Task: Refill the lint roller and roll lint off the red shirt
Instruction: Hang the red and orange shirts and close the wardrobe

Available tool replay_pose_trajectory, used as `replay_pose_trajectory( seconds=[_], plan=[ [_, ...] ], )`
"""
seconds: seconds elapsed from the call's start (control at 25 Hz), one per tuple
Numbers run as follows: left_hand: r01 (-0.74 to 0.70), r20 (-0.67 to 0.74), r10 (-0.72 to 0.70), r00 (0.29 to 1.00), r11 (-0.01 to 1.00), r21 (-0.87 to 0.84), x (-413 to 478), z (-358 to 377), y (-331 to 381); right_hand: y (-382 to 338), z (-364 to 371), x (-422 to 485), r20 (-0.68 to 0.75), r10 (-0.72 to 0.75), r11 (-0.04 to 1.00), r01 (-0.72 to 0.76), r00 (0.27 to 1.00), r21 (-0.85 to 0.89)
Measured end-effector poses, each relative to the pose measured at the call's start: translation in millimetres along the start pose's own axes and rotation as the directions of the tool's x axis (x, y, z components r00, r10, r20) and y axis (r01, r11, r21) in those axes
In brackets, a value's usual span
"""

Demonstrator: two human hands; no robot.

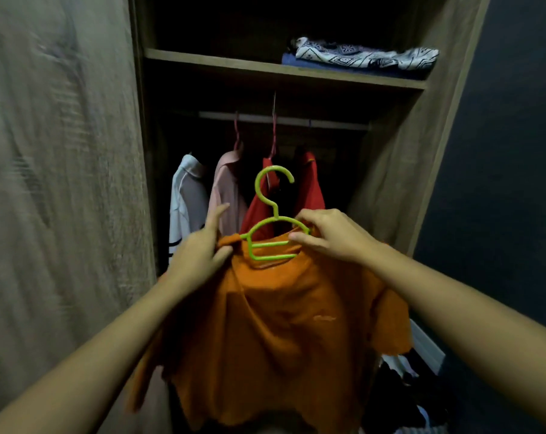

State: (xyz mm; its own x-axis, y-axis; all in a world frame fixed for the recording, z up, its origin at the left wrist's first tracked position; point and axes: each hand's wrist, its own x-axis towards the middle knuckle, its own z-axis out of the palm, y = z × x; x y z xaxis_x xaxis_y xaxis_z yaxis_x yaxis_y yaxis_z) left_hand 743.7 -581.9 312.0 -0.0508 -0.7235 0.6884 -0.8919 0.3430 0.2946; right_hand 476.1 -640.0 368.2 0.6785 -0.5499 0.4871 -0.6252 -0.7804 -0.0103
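Holds an orange shirt (281,324) on a green hanger (268,244) up before an open wardrobe (390,183). Pinches the shirt's shoulder with the left hand (199,249), index finger straight; grips the hanger's other arm with the right hand (325,236). Behind the hook, hanging from the rail (296,120): red shirt (311,189), beside a pink shirt (226,189) and a white shirt (185,195). Above, on the shelf (234,62), folded patterned cloth (365,56).
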Motion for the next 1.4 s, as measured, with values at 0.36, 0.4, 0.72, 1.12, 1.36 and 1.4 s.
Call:
replay_pose_trajectory(
  seconds=[0.36,0.4,0.72,1.12,1.36,1.4],
  plan=[
    [0.079,0.257,0.004,0.966,0.947,-0.312,17,-55,-39,28,19,-19,-0.009,0.336,0.766,-0.268,0.942,0.585],
    [0.081,0.241,0.004,0.971,0.937,-0.340,17,-59,-40,27,17,-18,0.000,0.325,0.749,-0.257,0.946,0.611],
    [0.118,0.083,-0.087,0.993,0.840,-0.529,17,-67,-39,51,8,-31,0.097,0.251,0.685,-0.247,0.963,0.685],
    [-0.018,0.053,0.038,0.998,0.944,-0.328,23,-38,-27,57,-11,-42,0.009,0.360,0.703,-0.278,0.933,0.655],
    [-0.022,-0.010,0.019,1.000,0.920,-0.391,38,-24,-21,57,-26,-34,0.015,0.290,0.798,-0.250,0.957,0.549],
    [-0.003,-0.052,-0.021,0.998,0.908,-0.419,40,-23,-23,58,-27,-35,0.006,0.317,0.768,-0.260,0.948,0.586]
  ],
)
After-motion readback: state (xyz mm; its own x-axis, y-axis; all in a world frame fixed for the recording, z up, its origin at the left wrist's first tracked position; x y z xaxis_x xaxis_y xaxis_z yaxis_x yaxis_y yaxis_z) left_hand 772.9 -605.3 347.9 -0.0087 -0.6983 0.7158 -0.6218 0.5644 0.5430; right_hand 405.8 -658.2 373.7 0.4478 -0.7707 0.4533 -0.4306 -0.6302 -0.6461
